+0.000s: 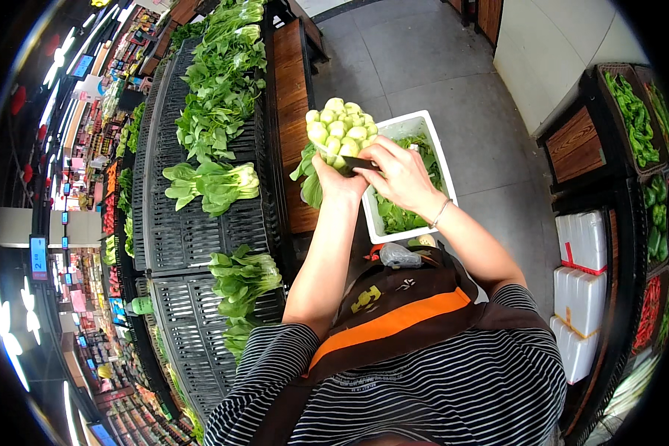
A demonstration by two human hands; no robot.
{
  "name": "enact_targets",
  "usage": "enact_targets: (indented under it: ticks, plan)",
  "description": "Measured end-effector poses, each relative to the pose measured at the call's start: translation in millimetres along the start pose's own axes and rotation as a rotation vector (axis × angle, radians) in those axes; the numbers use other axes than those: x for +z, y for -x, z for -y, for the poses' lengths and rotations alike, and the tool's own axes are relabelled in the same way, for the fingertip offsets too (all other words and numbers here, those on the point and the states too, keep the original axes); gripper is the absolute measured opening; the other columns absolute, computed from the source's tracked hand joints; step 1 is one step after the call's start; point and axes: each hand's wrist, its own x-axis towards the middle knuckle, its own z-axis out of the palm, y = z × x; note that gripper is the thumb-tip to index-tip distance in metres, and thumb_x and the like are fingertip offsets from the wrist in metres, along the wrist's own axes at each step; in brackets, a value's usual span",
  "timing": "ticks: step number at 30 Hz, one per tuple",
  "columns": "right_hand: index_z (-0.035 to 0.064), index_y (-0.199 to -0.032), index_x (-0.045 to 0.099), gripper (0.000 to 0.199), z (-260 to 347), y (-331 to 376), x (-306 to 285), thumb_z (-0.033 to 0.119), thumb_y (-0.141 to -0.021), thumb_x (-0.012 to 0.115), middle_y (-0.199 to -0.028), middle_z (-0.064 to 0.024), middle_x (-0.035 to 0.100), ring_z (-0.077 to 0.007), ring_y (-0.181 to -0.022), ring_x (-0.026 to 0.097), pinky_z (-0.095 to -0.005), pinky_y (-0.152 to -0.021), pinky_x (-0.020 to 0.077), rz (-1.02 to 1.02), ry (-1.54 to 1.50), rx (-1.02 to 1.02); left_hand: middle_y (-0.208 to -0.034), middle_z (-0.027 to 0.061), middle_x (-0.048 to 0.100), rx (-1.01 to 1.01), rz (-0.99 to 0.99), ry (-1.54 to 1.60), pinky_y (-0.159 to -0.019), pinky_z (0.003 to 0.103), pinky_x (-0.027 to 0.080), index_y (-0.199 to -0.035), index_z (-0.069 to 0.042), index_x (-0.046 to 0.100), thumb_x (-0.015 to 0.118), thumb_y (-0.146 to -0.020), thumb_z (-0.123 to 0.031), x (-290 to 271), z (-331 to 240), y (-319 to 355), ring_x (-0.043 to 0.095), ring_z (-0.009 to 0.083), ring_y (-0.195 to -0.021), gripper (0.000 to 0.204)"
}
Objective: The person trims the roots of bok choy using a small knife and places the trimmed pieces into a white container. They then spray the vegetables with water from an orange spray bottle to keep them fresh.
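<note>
Bok choy bunch (340, 128): it's sitting up at 12 o'clock from the middle of our view, and we're looking right onto its pale, rounded stem ends, with green leaves hanging out toward 7 o'clock.
Left hand (334, 181): it's clamping round that bunch from the 6 o'clock side, though we're losing some fingers behind the stems.
Right hand (400, 171): it's gripping a dark flat tool (360, 163) that's pointing toward 9 o'clock, right by the stems; we're not making out its kind, or whether it's touching them.
Handling: we're judging moderate weight here, with the stems being crisp and stiff, the leaves soft and easily bruised, and the whole lot turning slippery if damp.
Hold: we're favouring the full girth of the stems, where the left hand is wrapping, and sparing the leaves.
White box (436, 145): it's standing at 2 o'clock, loose greens lying inside.
Black rack (201, 234): it's running down the 9 o'clock side, carrying leafy bunches (215, 186).
Writing: a blue display (39, 258) is glowing near 9 o'clock with white characters; the brown apron (424, 286) is showing a yellow emblem; the striped shirt (438, 386) is carrying print too small for us. On the bunch, we're spotting no label.
</note>
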Motion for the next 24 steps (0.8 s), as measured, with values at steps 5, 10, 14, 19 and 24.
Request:
enact_targets:
  ticks: [5, 10, 14, 19, 24]
  plan:
    - [-0.001, -0.103, 0.06, 0.027, 13.5, 8.3, -2.2, 0.023, -0.091, 0.057, -0.093, -0.0143, 0.062, -0.0327, -0.08, 0.064, -0.0403, -0.07, 0.0506, -0.138, -0.221, 0.246, -0.133, 0.0132, 0.05, 0.002, -0.059, 0.035, -0.106, 0.048, 0.037, -0.132, -0.012, 0.05, 0.027, -0.092, -0.055, -0.2, -2.8, -1.6, 0.046, 0.031, -0.125, 0.063]
    - [0.0045, -0.124, 0.057, 0.035, 4.6, 17.6, 14.0, 0.014, -0.09, 0.057, -0.098, -0.0162, 0.063, -0.032, -0.084, 0.064, -0.0383, -0.076, 0.0505, -0.143, -0.311, 0.213, -0.135, 0.0119, 0.049, 0.048, -0.049, -0.048, -0.106, 0.049, 0.037, -0.132, -0.013, 0.049, 0.027, -0.092, -0.051, -3.5, -0.2, 0.4, 0.046, 0.0305, -0.125, 0.06]
    - [0.0107, -0.133, 0.053, 0.048, 7.4, 18.7, 17.9, 0.003, -0.086, 0.059, -0.077, -0.0082, 0.055, -0.0191, -0.067, 0.053, -0.0318, -0.066, 0.0467, -0.109, -0.44, 0.277, -0.136, 0.0103, 0.048, 0.036, -0.028, -0.077, -0.105, 0.05, 0.037, -0.133, -0.015, 0.048, 0.027, -0.093, -0.05, -1.5, 0.6, 5.6, 0.045, 0.0303, -0.126, 0.058]
    - [0.0123, -0.133, 0.053, 0.05, 7.2, 21.7, 15.5, 0.0, -0.085, 0.059, -0.076, -0.0069, 0.054, -0.0164, -0.066, 0.051, -0.0299, -0.065, 0.0462, -0.083, -0.454, 0.283, -0.137, 0.0104, 0.047, 0.042, -0.039, -0.101, -0.106, 0.05, 0.036, -0.134, -0.015, 0.048, 0.026, -0.093, -0.051, 2.0, 3.8, 8.7, 0.044, 0.0305, -0.126, 0.059]
    - [0.0105, -0.131, 0.055, 0.047, 8.0, 25.3, 17.2, -0.001, -0.085, 0.058, -0.077, -0.0059, 0.054, -0.0129, -0.066, 0.048, -0.0263, -0.064, 0.0449, -0.124, -0.453, 0.254, -0.138, 0.0101, 0.046, 0.04, -0.05, -0.114, -0.107, 0.05, 0.036, -0.135, -0.015, 0.046, 0.027, -0.093, -0.053, -0.5, 2.4, 8.2, 0.043, 0.0301, -0.127, 0.06]
